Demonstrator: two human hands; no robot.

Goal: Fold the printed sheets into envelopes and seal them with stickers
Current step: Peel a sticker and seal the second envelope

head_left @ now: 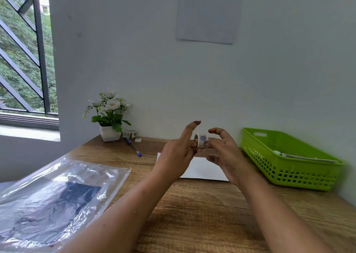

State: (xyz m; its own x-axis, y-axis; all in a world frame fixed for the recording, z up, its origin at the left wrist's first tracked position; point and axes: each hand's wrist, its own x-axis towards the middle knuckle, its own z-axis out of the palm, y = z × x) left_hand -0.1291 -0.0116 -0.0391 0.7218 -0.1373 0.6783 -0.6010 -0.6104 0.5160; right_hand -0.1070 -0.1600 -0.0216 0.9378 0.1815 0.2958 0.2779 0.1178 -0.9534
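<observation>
A small sticker roll [201,140] with printed pale stickers is held up in the air between both hands, above the desk. My left hand [178,154] pinches the roll with thumb and lower fingers, its index finger raised. My right hand [224,154] pinches at the roll's loose end, other fingers curled above it. Under the hands a white folded sheet [202,171] lies flat on the wooden desk [192,204], partly hidden by my hands. A second sticker roll [130,133] sits by the flower pot at the back.
A clear plastic sleeve [57,195] with dark printed sheets lies at the left front. A blue pen [133,147] and a white pot of flowers [109,118] stand at the back left. A green basket [289,160] with papers stands at the right, against the wall.
</observation>
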